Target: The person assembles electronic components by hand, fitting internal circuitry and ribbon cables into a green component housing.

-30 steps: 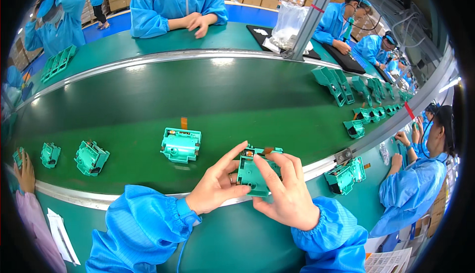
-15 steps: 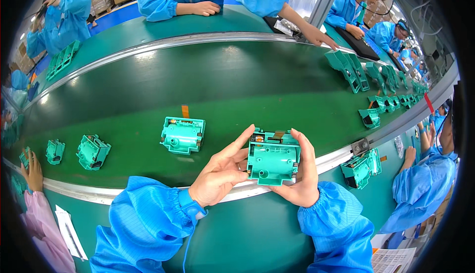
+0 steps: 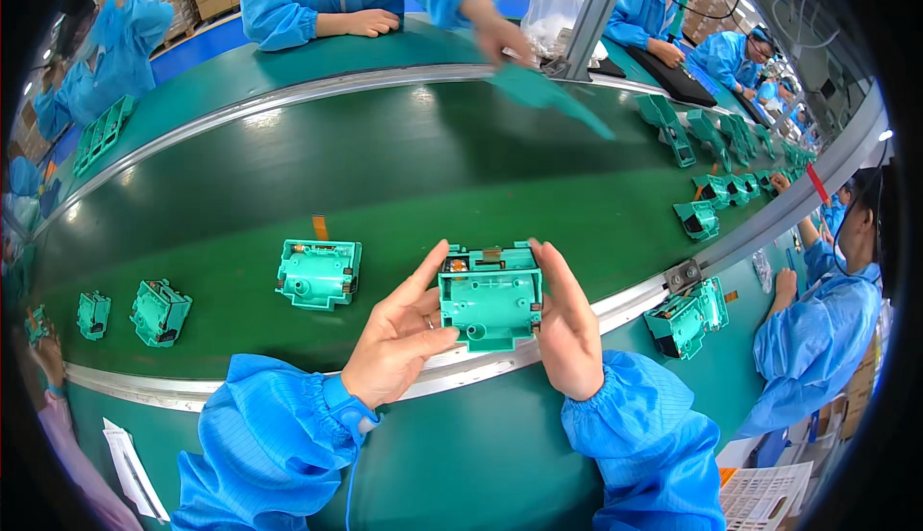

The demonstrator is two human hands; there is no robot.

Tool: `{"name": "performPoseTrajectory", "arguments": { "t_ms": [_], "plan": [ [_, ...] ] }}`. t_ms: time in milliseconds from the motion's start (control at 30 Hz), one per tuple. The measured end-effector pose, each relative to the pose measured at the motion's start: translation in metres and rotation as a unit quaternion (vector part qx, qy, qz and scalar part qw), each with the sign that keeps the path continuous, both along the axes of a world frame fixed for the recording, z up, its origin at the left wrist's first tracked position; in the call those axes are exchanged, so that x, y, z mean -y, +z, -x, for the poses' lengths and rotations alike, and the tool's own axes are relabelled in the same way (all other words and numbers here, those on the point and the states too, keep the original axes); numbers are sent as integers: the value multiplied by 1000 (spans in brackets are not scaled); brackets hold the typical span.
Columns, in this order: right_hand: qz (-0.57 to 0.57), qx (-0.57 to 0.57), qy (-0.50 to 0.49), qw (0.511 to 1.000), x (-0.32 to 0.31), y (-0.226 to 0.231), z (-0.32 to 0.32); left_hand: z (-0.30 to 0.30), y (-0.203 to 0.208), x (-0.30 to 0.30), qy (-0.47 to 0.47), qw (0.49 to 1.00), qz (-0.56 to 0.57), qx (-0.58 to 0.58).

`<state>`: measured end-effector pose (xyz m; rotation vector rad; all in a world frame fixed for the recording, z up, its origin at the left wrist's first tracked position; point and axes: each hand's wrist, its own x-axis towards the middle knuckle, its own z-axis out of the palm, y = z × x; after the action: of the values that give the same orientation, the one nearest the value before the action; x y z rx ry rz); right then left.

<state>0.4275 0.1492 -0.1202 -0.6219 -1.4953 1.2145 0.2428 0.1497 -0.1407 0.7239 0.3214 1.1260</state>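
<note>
While both hands pinch green housing (image 3: 490,298), L hand (image 3: 399,339), R hand (image 3: 567,324), above belt (image 3: 385,175).

Left hand (image 3: 399,339) and right hand (image 3: 567,324) are raised near centre, palms facing inward, fingers extended, both gripping.

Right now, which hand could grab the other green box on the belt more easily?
The left hand, probably. Both hands hold the green housing between them, the right hand on its far side. The other housing lies on the green belt just left of the left hand's fingertips.
</note>
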Motion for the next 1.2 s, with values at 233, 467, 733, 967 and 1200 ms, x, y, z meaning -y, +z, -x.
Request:
{"name": "performPoseTrajectory", "arguments": {
  "t_ms": [233,467,733,967,1200],
  "plan": [
    [267,-178,102,941,-9,-6,-12,-5,2,-1,11,1000,8,-9],
    [315,-206,130,917,-12,-4,-16,-8,0,-3,6,1000,-13,-20],
    [326,-212,137,911,-13,-5,-19,-11,-3,-3,8,999,-16,-32],
    [341,-203,135,908,-15,-11,-24,-13,-7,-5,7,997,-62,-48],
    [331,-203,141,911,-17,-11,-27,-17,-11,-6,10,994,-95,-61]
  ]
}}
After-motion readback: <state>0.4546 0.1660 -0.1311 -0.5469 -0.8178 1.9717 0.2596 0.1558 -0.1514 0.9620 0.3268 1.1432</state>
